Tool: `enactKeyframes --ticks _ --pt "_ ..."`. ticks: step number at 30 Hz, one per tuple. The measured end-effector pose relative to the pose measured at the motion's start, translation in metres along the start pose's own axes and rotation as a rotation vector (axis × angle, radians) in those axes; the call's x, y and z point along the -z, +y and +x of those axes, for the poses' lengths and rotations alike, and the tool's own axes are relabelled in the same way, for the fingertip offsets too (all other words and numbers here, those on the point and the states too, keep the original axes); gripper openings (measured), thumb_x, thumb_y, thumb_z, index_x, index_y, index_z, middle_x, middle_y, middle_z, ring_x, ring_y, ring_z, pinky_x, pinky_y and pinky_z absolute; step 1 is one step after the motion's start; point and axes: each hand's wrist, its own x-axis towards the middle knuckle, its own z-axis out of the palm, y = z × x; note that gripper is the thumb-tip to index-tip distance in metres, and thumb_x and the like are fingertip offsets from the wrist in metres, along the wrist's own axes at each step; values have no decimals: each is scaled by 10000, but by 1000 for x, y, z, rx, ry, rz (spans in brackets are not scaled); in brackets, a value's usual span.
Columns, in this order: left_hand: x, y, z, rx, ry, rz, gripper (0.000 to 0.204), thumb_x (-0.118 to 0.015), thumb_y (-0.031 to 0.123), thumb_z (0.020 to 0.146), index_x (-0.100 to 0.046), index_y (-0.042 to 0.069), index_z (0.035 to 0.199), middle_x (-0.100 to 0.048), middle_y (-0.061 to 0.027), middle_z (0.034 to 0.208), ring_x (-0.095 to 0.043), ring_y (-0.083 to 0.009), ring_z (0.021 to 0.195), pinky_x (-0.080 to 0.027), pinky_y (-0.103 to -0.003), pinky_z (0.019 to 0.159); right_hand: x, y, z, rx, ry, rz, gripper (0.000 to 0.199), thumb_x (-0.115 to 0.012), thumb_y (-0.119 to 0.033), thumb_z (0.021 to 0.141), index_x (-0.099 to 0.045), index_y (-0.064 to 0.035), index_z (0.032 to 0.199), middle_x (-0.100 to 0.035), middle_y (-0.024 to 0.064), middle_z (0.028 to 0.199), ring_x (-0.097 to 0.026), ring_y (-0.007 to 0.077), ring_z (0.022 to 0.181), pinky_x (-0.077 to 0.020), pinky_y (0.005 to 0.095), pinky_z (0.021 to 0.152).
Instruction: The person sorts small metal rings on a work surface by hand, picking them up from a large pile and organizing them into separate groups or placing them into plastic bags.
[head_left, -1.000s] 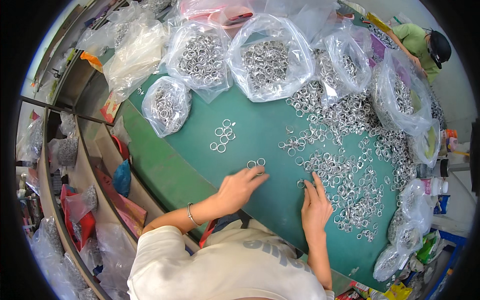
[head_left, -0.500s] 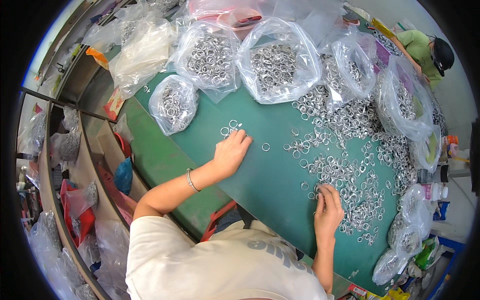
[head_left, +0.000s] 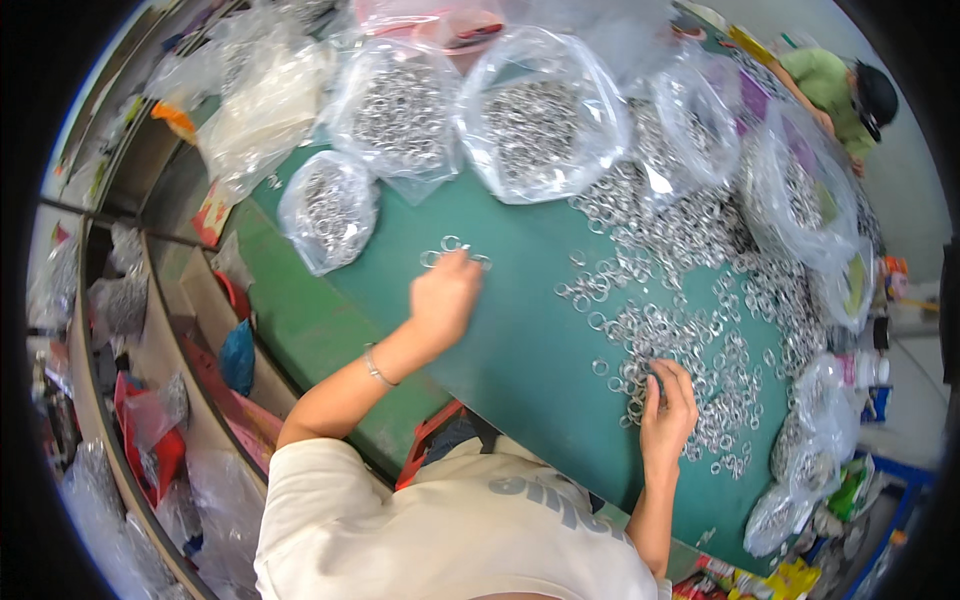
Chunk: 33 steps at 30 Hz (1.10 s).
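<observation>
My left hand [head_left: 443, 300], a bracelet on its wrist, is over the green table beside a small group of silver metal rings [head_left: 450, 243]. Its fingers are curled under and blurred by motion; whatever they hold is hidden. One more ring [head_left: 484, 262] shows at that hand's right edge. At the left border of a wide spread of loose rings [head_left: 690, 335], my right hand [head_left: 668, 415] has its thumb and forefinger apart, with no ring plainly visible between them.
Clear plastic bags of rings line the far side, including a small bag [head_left: 328, 212] and a large bag [head_left: 540, 120]. Tied bags [head_left: 808, 465] sit along the right edge. Shelves [head_left: 150, 350] stand at left. Another person [head_left: 835, 95] works at the far right.
The lone ring right of my left hand is gone from its spot; a ring now shows beside that hand. My right thumb and fingers have parted. The whole view has shifted slightly.
</observation>
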Motion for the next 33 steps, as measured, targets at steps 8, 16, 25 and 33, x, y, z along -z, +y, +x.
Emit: enactKeyframes --ticks 8,16,25,33 --pt "44 73 -6 345 -544 -1276 252 -631 87 861 -612 73 1112 -474 -58 666 -475 -163 563 -413 -299 532 22 10 -18 -1231 85 1985 295 -506 -317 966 -576 -38 900 -370 12 607 -310 128 526 -270 244 459" --pt "18 137 -13 71 -596 -1052 246 -588 117 915 -582 26 1143 -505 -8 683 -475 -135 605 -421 -291 557 34 26 -58 -1021 -73 1819 246 -497 -231 973 -575 -18 1067 -517 46 792 -476 158 704 -367 262 539" --pt "3 193 -31 1184 -1433 -2000 423 -367 336 1003 -571 7 1172 -613 -124 1163 -613 -212 1036 -514 -383 871 48 -12 -62 -351 -166 868 251 -537 -100 916 -575 -11 1147 -558 126 1133 -519 222 1091 -422 341 912" --pt "8 188 -34 1065 -1365 -1883 266 -540 282 949 -643 37 931 -584 -31 744 -571 -151 660 -415 -231 481 60 27 -47 -154 12 82 420 -712 -75 747 -588 -26 1146 -563 143 1175 -491 315 1147 -369 420 960"
